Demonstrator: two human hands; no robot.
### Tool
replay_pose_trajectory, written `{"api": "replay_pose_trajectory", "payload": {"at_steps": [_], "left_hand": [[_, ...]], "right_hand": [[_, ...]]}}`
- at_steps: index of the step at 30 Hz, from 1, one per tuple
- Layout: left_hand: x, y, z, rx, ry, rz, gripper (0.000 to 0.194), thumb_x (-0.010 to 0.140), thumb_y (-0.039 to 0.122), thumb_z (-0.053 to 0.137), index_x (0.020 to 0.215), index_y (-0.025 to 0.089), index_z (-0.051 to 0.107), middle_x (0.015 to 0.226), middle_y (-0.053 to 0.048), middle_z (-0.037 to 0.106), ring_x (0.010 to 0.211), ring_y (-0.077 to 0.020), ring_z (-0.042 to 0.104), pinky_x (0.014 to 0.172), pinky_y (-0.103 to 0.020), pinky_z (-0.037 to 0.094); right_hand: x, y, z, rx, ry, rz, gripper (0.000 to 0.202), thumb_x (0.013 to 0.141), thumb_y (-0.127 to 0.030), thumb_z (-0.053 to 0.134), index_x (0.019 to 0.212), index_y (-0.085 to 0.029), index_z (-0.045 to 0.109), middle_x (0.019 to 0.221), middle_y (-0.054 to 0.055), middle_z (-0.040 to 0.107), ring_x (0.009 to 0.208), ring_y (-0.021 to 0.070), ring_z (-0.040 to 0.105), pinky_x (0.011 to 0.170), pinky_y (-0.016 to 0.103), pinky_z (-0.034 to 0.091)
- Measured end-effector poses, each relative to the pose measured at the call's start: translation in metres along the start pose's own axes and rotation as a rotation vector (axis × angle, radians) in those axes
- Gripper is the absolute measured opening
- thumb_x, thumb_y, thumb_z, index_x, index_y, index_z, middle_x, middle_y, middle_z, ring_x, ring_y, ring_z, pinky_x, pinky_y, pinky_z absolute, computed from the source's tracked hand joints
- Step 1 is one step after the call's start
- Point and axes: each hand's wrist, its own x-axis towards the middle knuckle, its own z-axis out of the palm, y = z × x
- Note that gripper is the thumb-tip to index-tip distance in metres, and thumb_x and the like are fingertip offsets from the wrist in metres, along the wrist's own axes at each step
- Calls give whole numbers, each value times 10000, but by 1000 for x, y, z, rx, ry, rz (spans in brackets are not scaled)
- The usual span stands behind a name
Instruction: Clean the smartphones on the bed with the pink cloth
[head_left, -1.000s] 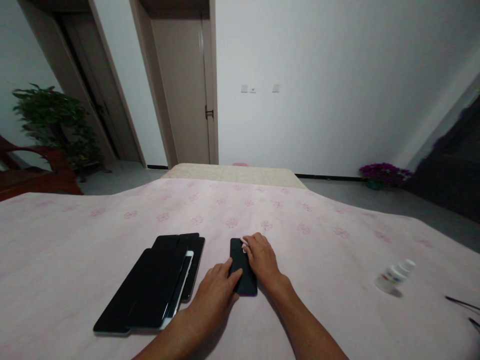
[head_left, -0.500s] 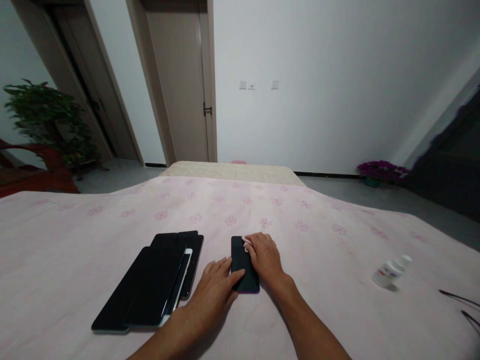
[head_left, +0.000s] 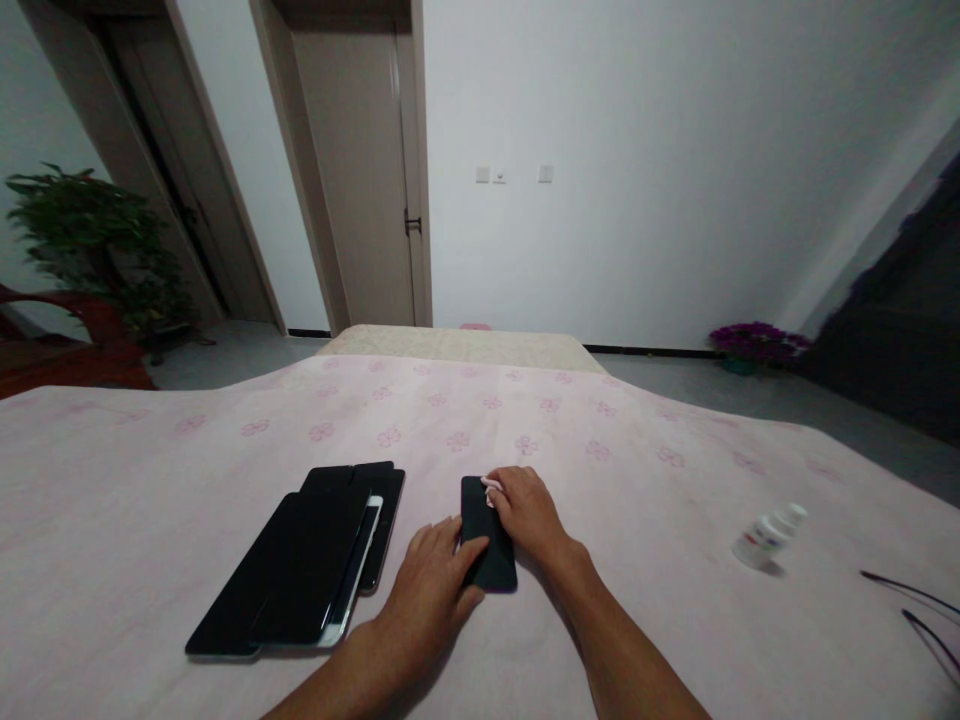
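Note:
A dark phone (head_left: 491, 560) lies flat on the pink flowered cloth (head_left: 645, 600). My left hand (head_left: 431, 585) rests at its left edge, thumb across the screen and fingers along the side, steadying it. Over its upper right part, my right hand (head_left: 529, 510) is closed on a small pale pink cloth (head_left: 491, 487) that touches the screen. To the left lies an overlapping pile of dark tablets (head_left: 300, 570) and phones, one of them white-edged (head_left: 335, 630).
A white bottle (head_left: 769, 537) leans tilted on the right of the cloth. Thin black cords (head_left: 907, 590) lie at the far right edge. Beyond the table are a door (head_left: 360, 170), a green plant (head_left: 97, 240) and purple flowers (head_left: 757, 340).
The view has shifted slightly, so the bottle and cords appear a little further left. Both hands keep nearly the same place on the phone.

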Motion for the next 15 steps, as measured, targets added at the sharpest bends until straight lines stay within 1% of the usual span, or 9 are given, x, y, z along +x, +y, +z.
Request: {"api": "replay_pose_trajectory", "payload": {"at_steps": [5,10,15], "left_hand": [[-3,11,0,50,-26,16,533,778,213,771,1278,258,588,1362,-98,571,1225,-316,530,1054,-525,411],[-1,15,1,76,-59,14,577,757,246,800,1289,253,577,1387,-112,557,1243,-329,525,1047,-517,421],[2,17,-5,89,-96,-12,583,783,271,776,1326,272,563,1393,-107,556,1274,-328,508,1065,-512,409]], "right_hand": [[-4,6,-9,-50,-29,41,145,928,-210,547,995,-191,674,998,61,687,952,210,555,858,315,386],[-3,0,-8,-131,35,38,128,919,-217,568,964,-192,685,1027,91,636,1009,235,518,894,336,387],[-10,-9,-7,-98,-20,-32,125,929,-213,564,970,-207,682,996,72,613,985,221,519,868,317,402]]}}
